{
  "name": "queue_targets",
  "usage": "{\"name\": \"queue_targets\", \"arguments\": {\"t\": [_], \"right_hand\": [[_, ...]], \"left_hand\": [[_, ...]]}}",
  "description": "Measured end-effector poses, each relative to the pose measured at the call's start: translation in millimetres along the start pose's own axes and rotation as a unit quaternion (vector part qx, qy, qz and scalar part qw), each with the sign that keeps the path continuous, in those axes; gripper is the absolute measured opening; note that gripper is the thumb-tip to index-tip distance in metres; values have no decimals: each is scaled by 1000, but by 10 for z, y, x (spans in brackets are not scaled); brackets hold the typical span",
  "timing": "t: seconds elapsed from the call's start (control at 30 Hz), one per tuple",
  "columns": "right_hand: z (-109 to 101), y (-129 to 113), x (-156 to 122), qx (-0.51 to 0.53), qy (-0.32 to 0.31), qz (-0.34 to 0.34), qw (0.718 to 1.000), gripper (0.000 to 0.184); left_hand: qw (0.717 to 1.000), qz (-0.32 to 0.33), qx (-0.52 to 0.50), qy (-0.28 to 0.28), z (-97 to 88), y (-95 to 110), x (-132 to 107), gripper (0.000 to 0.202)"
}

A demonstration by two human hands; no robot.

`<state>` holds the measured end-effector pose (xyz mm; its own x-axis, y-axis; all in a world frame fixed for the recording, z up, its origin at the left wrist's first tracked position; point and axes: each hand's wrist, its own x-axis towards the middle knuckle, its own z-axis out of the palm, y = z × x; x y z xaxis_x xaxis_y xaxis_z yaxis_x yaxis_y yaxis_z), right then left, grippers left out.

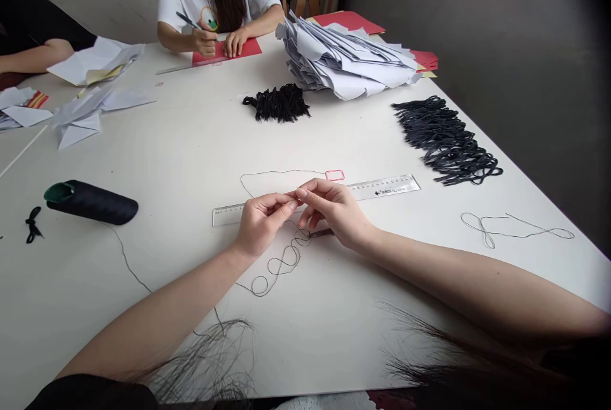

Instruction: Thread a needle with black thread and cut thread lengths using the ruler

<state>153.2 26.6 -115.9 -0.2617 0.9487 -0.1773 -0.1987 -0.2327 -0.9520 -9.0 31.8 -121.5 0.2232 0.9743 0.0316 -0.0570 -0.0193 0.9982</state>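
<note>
My left hand and my right hand meet over a clear ruler, fingertips pinched close together. Both pinch a dark thread, which lies in loops on the table below them. Another stretch of thin thread runs in an arc behind my hands, toward a small pink-outlined rectangle. Under my right hand a dark slim tool sticks out, partly hidden. To the left lies a spool of black thread on its side, a strand trailing from it beneath my left forearm.
Bundles of black cord loops lie at the right, another black bundle farther back. Behind stands a pile of white paper. A loose thread rests near the right edge. Across the table a person writes on red paper; another person's arm is at left.
</note>
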Motion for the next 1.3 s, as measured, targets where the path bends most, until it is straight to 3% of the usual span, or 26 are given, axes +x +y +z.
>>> {"name": "queue_targets", "arguments": {"t": [0.4,0.67,0.97,1.17,1.3], "right_hand": [[-1,0,2,19,0,13,1000,38],[3,18,10,16,-17,25,999,40],[6,11,31,-2,8,5,1000,38],[-23,4,38,-23,20,-18,999,35],[-40,-27,43,-15,60,-62,996,32]], "left_hand": [[1000,-6,4,0,-14,-17,-4,14],[1000,24,-9,-11,-17,-43,7,17],[1000,9,-1,-27,-29,-97,-6,21],[1000,1,28,-7,-36,-72,-9,19],[999,-3,41,4,-31,-56,-8,16]]}}
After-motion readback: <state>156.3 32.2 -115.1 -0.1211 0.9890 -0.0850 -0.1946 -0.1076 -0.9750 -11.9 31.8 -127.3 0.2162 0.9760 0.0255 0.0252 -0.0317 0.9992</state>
